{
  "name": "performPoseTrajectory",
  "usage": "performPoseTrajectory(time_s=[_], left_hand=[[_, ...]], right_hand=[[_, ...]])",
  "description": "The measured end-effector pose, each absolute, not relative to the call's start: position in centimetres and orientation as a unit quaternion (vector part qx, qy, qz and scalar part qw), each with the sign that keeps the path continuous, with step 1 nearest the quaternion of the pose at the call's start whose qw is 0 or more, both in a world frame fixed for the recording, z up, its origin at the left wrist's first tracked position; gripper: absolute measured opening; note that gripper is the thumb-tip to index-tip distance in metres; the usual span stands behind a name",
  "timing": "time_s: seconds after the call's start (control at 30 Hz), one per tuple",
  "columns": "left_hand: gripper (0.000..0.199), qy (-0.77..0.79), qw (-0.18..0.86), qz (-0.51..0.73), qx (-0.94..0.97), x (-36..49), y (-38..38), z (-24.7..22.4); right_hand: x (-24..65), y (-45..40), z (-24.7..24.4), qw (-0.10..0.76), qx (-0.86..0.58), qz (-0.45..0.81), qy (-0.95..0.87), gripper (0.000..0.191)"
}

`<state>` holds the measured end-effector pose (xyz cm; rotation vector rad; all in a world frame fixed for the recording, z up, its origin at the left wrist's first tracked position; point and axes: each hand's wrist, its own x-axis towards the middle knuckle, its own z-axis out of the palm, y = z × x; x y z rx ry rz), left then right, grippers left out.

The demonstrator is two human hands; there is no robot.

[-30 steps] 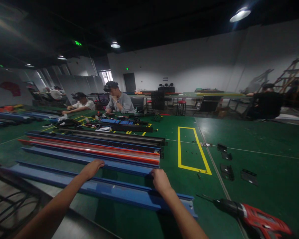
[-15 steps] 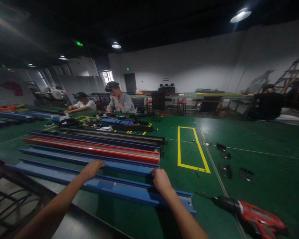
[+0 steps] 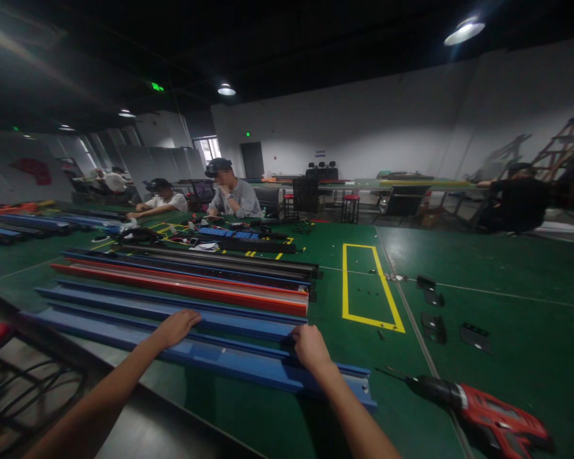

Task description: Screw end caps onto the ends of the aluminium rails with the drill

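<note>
Two long blue metal channel rails lie roughly parallel on the green table. My left hand (image 3: 178, 326) is closed over the near edge of the farther blue rail (image 3: 242, 319), left of its middle. At that rail's right end, my right hand (image 3: 310, 345) grips the edge with curled fingers; its fingertips are partly hidden. The nearer blue rail (image 3: 249, 366) runs beneath my forearms, with a small hole or screw at its right end. Just beyond the farther blue rail sits an orange-red rail (image 3: 186, 285).
A red and black power drill (image 3: 497, 411) lies at front right, its bit pointing left. Black brackets (image 3: 433, 326) and small screws lie near a yellow tape rectangle (image 3: 345, 280). Dark rails (image 3: 249, 264) and wired parts lie farther back. Two people sit across the table.
The farther blue rail's left end has moved slightly away from the orange-red rail, toward the nearer blue one. Both hands keep their places on it. The view has shifted a little.
</note>
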<state>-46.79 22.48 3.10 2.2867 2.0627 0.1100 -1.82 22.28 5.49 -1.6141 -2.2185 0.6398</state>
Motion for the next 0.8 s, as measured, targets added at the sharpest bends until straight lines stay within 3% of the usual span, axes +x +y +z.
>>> performPoseTrajectory(time_s=[0.43,0.8], left_hand=[[0.084,0.674,0.054,0.030,0.736,-47.3,20.3,2.9],[0.085,0.698,0.035,0.041,0.714,-47.4,20.2,1.8]], right_hand=[[-1.9,21.6,5.6,0.165,-0.568,0.232,-0.773,0.031],[-1.9,21.1,5.2,0.176,-0.584,0.260,-0.749,0.031]])
